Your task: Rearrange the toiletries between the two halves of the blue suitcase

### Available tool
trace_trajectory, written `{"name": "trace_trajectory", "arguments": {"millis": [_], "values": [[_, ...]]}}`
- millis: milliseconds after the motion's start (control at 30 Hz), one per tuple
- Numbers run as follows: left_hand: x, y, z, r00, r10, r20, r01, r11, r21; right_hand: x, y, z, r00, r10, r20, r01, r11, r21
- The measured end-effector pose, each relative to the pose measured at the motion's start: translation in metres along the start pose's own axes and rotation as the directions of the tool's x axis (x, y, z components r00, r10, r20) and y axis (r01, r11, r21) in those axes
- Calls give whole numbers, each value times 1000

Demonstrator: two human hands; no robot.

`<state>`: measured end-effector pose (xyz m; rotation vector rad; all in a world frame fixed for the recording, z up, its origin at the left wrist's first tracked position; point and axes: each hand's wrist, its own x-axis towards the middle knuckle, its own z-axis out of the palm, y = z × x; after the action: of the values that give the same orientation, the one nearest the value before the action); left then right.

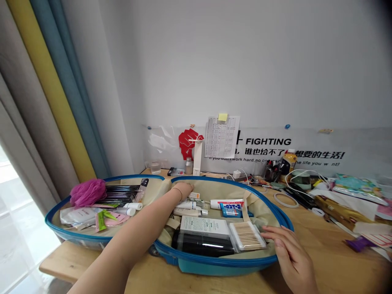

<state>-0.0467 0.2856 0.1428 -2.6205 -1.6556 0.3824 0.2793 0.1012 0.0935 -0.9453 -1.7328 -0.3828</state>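
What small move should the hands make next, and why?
Perhaps steady the clear pack of thin wooden sticks with the right hand: its fingertips are beside that pack, while the left hand reaches to the far side of the open blue-rimmed case.

The bare left arm (137, 239) reaches over the near edge of the case (226, 264), its left hand (183, 188) by the far edge, fingers partly hidden; the right hand (292, 253) leans over the right edge, fingers extended, thumb apart
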Motion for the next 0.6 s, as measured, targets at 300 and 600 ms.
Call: {"name": "trace_trajectory", "arguments": {"millis": [300,600], "values": [[-5,1,-2,999,34,-28,-36,998,-57,2,0,1,999,-32,-15,32,999,5],[-64,-65,-42,964,-111,-241,73,984,-162,-1,3,3,999,-41,-1,41,999,12]]}}
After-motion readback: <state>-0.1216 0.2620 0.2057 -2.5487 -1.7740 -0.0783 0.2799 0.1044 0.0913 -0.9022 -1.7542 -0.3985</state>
